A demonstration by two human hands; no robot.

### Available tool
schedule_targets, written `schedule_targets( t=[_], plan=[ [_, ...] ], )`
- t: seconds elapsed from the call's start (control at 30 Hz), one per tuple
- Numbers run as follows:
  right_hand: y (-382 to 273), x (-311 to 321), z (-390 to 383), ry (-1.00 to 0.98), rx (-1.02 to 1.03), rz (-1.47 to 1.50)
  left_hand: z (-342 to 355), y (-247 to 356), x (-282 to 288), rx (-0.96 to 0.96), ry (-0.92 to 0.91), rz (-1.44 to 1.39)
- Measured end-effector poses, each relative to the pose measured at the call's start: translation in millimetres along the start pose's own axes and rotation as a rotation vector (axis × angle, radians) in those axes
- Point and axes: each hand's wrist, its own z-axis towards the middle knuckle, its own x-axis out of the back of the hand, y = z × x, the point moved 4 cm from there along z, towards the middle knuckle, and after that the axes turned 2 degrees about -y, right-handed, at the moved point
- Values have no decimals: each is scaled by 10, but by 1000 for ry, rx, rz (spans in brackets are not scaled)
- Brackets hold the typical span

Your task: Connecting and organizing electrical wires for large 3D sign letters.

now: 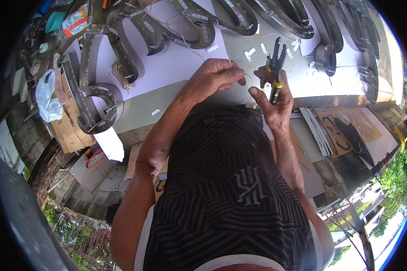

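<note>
My left hand (219, 77) is over the near part of the work table, thumb and forefinger pinched on a thin white wire (229, 63). Just right of it, my right hand (276, 97) grips black-and-yellow pliers (276, 65), their jaws pointing away from me. Large metal channel letters (189, 40) lined with small white LED modules lie on white sheets beyond my hands, with loose wires running among them. A small coil of pale wire (121, 74) rests inside one letter at the left. Small white pieces (249, 53) are scattered on the grey table (153, 104) near the pliers.
At the left lie a white plastic bag (49, 101), torn cardboard (72, 135) and clutter. More metal letters (330, 58) stand at the right. Lower down at the right are cut boards and panels (355, 135). Concrete blocks and greenery surround the work area.
</note>
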Motion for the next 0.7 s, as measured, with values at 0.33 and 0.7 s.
schedule_targets(
  t=[0.33,0.7],
  plan=[
    [-40,-179,167,-51,175,-177,-26,27,84,-16,41,81],
    [88,-176,170,-89,-54,-37,-54,124,104,-182,169,485]
  ],
)
